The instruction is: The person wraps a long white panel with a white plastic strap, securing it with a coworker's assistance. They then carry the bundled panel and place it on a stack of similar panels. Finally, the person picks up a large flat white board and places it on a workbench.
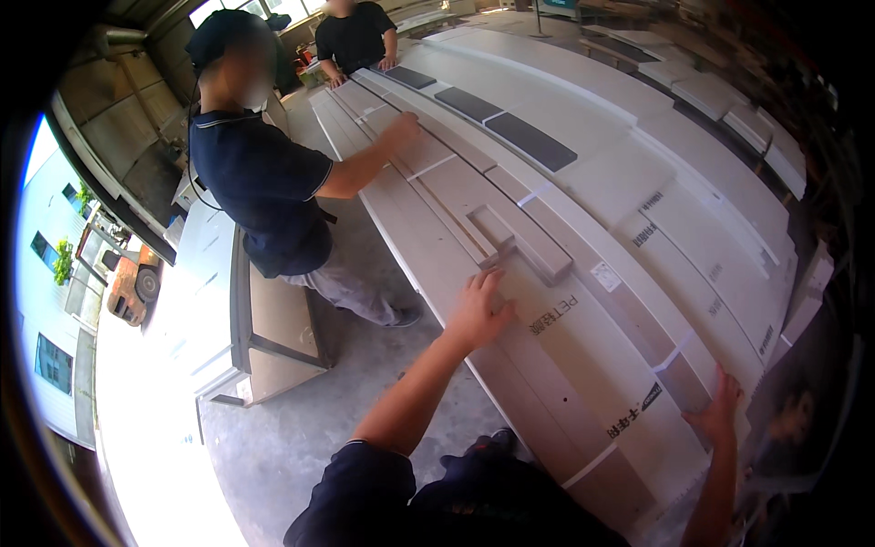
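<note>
Both hands lie open, left hand (476, 314) and right hand (720, 408) flat on the long board (547, 365); co-worker's hand (401, 129) beyond.

1 head cam, looks down, close on boards (583, 273), rim prob. distorted

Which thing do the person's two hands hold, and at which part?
Nothing is gripped: left hand lies flat on the long pale panel, right hand rests open at its near right edge.
</note>
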